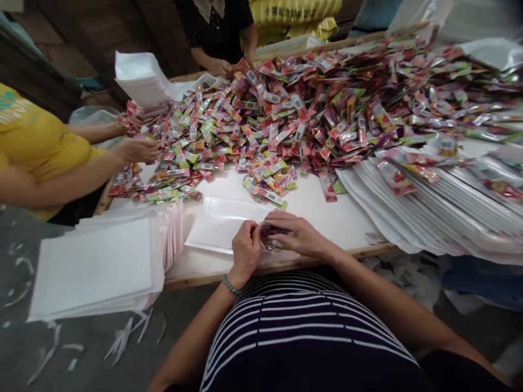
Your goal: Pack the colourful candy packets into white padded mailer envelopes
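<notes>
A white padded envelope [223, 226] lies flat near the table's front edge, its mouth facing right. My left hand [246, 247] is closed in a pinch on the edge of that mouth. In my right hand [300, 233] is a bunch of small colourful packets [273, 239], its fingers wrapped over them at the envelope's opening. Part of the bunch is hidden by my fingers, and I cannot tell how far inside the envelope it reaches. Just beyond my hands lies a small cluster of loose packets [269, 182].
A large heap of packets [286, 114] covers the table's far side. Stacked envelopes [98, 267] overhang the front left edge; more envelopes [379, 201] fan out at right, packets on top. A co-worker in yellow [41, 152] handles packets at left; another person [218, 32] stands across.
</notes>
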Available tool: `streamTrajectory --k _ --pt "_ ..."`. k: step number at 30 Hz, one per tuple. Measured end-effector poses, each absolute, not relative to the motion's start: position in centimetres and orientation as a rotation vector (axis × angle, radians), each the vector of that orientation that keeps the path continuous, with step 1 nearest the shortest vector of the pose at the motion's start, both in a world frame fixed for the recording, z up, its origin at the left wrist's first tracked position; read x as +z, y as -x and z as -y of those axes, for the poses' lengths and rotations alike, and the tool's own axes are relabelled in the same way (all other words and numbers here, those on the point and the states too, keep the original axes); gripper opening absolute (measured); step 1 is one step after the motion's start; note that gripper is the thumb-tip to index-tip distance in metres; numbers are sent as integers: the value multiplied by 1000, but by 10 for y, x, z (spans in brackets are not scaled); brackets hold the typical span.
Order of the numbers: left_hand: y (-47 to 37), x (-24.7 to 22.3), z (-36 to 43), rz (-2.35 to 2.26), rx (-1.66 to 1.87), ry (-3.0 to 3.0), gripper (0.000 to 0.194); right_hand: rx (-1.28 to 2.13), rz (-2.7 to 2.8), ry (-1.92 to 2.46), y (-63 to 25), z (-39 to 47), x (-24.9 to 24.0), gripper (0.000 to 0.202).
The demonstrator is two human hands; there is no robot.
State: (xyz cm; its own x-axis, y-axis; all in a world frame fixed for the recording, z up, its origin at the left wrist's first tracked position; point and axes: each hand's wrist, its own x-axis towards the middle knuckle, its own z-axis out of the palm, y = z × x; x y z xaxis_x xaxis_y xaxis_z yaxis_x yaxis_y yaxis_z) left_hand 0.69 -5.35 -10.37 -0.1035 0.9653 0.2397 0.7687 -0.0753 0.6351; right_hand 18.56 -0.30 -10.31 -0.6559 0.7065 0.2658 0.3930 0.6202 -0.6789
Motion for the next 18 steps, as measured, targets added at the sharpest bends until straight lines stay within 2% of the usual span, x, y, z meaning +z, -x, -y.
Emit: streamTrajectory --k 3,5,7,10,14,18 --pt "-6 -106 55 -1903 899 -1969 15 715 2120 1173 -213 13 -114 30" --pt "-9 -107 54 -1901 837 -2037 16 775 2064 1363 -212 21 -125 24" --pt "-14 -106 53 -1902 814 -2066 17 885 2011 1400 -197 28 -131 20" --pt "-20 -100 52 -1894 890 -2017 17 963 1965 1267 -170 25 -129 23" --pt "-21 -80 46 -1852 1122 -1746 14 1058 1804 1138 -166 7 -94 22" --pt "-19 -39 32 -1725 1518 -1336 20 679 1712 964 -185 -2 -27 25"
